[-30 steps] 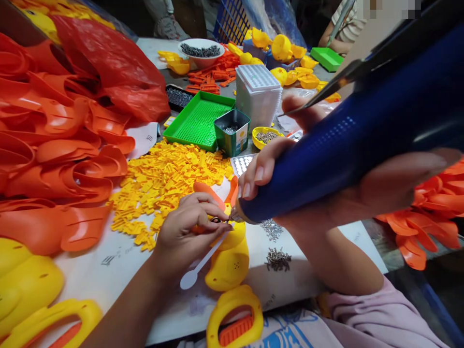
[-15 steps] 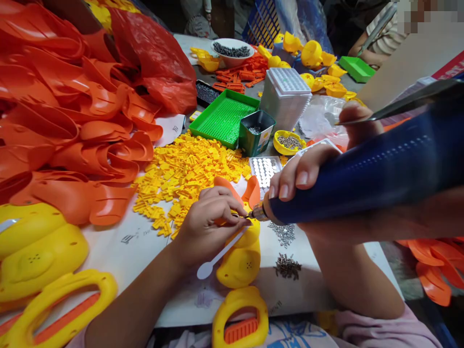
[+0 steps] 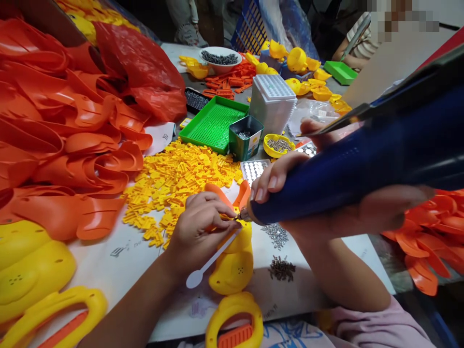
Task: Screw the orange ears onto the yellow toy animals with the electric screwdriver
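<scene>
My right hand (image 3: pixel 319 212) is wrapped round a large dark blue power screwdriver (image 3: pixel 333 159), tilted down to the left. Its metal bit (image 3: pixel 243 213) meets the upper part of a yellow duck-shaped toy shell (image 3: pixel 232 266) with two orange flaps (image 3: pixel 241 194) at its top. My left hand (image 3: pixel 203 222) is closed, thumb and fingers pinched right at the bit's tip; what they pinch is too small to make out. From under those fingertips a white spoon-shaped stick (image 3: pixel 212 260) slants down left across the shell. Below sits a yellow ring-shaped handle (image 3: pixel 256 309) with an orange ribbed insert.
Small yellow parts (image 3: pixel 181 179) are heaped beyond my left hand. Dark screws (image 3: pixel 282 268) and silver screws (image 3: pixel 277 236) lie right of the shell. Orange pieces (image 3: pixel 79 159) pile up left. Farther back stand a green tray (image 3: pixel 213 125) and a dark tin (image 3: pixel 246 140).
The whole view has shifted, so the table's things sit farther left. Both hands keep their hold, with the screwdriver bit still at the pinched fingertips.
</scene>
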Demonstrator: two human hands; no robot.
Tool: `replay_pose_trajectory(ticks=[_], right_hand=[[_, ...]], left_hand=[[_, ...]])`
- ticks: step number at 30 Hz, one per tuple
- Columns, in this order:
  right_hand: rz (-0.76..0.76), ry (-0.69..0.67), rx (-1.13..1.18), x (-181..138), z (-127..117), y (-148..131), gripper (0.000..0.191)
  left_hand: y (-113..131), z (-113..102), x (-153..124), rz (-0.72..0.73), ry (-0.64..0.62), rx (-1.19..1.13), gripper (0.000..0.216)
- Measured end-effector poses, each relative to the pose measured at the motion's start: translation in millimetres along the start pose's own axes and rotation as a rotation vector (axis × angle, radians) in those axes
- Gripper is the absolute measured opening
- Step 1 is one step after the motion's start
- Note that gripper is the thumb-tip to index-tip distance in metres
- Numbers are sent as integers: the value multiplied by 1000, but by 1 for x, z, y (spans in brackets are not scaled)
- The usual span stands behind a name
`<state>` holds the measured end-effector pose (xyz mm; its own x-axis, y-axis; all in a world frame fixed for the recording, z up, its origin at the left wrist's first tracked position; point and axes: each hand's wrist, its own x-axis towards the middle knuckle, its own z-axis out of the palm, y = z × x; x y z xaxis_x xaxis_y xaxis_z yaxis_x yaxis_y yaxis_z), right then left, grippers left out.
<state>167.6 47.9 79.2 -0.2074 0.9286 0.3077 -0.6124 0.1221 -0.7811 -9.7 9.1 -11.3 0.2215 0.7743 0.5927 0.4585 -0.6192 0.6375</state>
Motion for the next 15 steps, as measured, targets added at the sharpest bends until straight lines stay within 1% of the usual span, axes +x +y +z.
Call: replay_pose_trajectory(ticks=[2,5,6,8,10,12,15], right_hand=[[5,10,-3,0,-3,1,46],[-24,28,-32,4,-6,-1,37],[-30,36,-50,6,-6,-2,36],[-18,54,-89,9,-6,-3,40],[0,86,-120,11,-6,-4,41],[1,103,-137,12,-6,-2,42],[-18,76,-153,10,-9,3,47]], left_hand=[[-1,-1,0,-66,40,-19,27],[-5,0,1,-214,115,-6,29],[-6,0,2,-270,123,17,29],[-8,1,2,-384,87,36,30],[-9,1,3,-473,27,-30,33],[-9,1,4,-498,-4,-121,33],[-9,1,4,-478,16,-163,31]])
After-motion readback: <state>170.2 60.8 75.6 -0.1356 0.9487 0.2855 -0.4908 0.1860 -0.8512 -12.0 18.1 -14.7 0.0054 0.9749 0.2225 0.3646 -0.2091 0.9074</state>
